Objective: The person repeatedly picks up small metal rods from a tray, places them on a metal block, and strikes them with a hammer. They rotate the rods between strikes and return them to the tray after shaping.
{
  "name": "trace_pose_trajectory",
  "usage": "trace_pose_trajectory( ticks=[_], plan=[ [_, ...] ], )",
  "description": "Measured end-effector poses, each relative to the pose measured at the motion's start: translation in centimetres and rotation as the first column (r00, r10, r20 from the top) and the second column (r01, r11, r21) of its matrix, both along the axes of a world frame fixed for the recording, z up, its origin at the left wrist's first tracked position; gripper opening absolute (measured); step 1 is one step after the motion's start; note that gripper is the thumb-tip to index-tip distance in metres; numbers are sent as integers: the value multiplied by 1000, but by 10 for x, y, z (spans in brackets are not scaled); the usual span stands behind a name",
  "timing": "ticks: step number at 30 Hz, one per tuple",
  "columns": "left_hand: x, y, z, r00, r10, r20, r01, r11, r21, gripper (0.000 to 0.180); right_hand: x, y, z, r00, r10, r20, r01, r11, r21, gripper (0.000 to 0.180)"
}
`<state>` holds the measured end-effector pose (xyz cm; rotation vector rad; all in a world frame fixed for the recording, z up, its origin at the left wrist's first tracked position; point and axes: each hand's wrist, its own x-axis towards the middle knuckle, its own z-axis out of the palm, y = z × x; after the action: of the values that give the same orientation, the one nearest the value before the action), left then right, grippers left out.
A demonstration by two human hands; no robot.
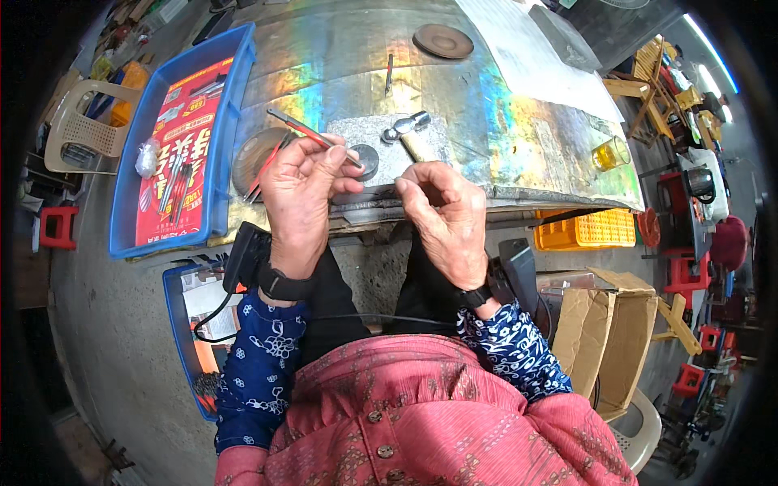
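My left hand (300,182) is closed around a thin, pen-like red and dark stick (306,130), which slants down to the right over the near edge of the table. The thumb and curled fingers of my right hand (447,215) are pressed together; whatever they might hold is too small to make out. Between and beyond the hands lies a speckled grey slab (433,134), bearing a round dark disc (366,162) and a hammer (412,139). Beside my left hand, a round brown wooden dish (253,158) has several red and dark sticks at it, partly hidden by that hand.
A blue tray (243,61) with thin tools on red printed paper stands at the left. Farther back are another dark stick (389,73), a brown round plate (443,40) and white sheeting (519,57). A glass of yellow liquid (609,154) stands right, near a yellow crate (587,232) and cardboard box (583,324).
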<state>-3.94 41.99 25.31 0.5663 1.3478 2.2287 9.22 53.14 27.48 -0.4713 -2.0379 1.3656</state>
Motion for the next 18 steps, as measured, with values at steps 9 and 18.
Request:
trace_pose_trajectory(
  ticks=[9, 18],
  plan=[
    [10, -9, 4, 956, -155, 248, 132, 986, 107, 14, -11, -6, -9, 996, 59, -63, -60, 998, -15, 6],
    [15, -10, 3, 947, -139, 289, 116, 989, 95, 12, -8, -8, -3, 997, 72, -19, -72, 997, 5, 6]
  ],
)
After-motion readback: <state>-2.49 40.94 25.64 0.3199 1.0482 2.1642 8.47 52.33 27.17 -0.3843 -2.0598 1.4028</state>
